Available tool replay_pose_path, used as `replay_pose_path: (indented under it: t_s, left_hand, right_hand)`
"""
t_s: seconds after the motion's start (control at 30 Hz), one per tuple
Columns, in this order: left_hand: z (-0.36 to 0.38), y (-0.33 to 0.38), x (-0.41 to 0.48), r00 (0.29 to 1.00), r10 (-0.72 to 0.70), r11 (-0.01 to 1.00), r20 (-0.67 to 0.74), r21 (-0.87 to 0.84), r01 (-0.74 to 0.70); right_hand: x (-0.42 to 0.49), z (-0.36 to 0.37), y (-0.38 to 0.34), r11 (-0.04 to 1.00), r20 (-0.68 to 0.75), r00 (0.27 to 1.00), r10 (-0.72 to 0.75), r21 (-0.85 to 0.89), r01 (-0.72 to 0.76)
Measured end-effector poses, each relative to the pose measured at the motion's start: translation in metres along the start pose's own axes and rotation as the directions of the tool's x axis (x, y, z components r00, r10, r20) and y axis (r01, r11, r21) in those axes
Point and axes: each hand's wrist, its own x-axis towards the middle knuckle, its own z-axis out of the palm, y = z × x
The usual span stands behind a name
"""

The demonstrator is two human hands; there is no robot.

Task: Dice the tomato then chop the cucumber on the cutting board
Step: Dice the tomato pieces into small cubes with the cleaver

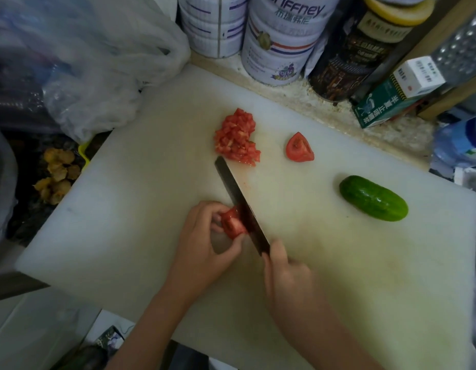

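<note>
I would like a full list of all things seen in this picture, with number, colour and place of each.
cutting board: one, white, fills the middle.
diced tomato: one pile, red, far middle of the board.
tomato wedge: one, red, right of that pile, apart.
tomato piece: one, red, near middle, touching the knife.
cucumber: one, green, whole, right side of the board.
knife: one, dark blade, against the tomato piece.
tins: at least two, white, behind the board.
jar: one, dark with yellow lid, right of the tins.
box: one, green, right of the jar.
plastic bag: one, whitish, far left.
left hand: one, holds the tomato piece.
right hand: one, grips the knife.
</note>
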Motion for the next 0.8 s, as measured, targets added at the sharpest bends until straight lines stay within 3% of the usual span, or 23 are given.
replay_pose_path:
  t_s: [0.2, 0.3, 0.37, 0.43, 0.57, 0.8]
  left_hand:
    - [0.000, -0.001, -0.003, 1.000, 0.010, 1.000, -0.015, -0.002, -0.010]
    - [-0.001, -0.004, -0.005, 0.999, 0.033, 0.999, 0.000, -0.017, -0.033]
    - [-0.002, -0.006, -0.005, 0.999, 0.038, 0.999, 0.025, -0.018, -0.037]
    - [-0.002, -0.008, -0.005, 0.998, 0.057, 0.998, 0.034, -0.008, -0.056]
    - [-0.002, -0.006, -0.006, 0.997, 0.075, 0.997, 0.033, 0.000, -0.075]
    - [-0.005, -0.007, -0.007, 0.993, 0.084, 0.996, 0.079, 0.004, -0.084]
  right_hand:
    - [-0.013, -0.005, 0.012, 0.998, 0.015, 1.000, 0.002, 0.068, -0.003]
    - [0.012, -0.013, 0.006, 0.996, -0.017, 0.998, -0.067, 0.060, 0.068]
    - [0.025, -0.018, 0.003, 0.983, 0.029, 0.991, -0.130, 0.138, 0.125]
    - [0.028, -0.025, 0.003, 0.962, -0.019, 0.985, -0.171, 0.211, 0.171]
    - [0.014, -0.040, 0.012, 0.946, -0.095, 0.987, -0.131, 0.285, 0.153]
    - [-0.011, -0.025, 0.017, 0.912, -0.054, 0.994, -0.091, 0.397, 0.105]
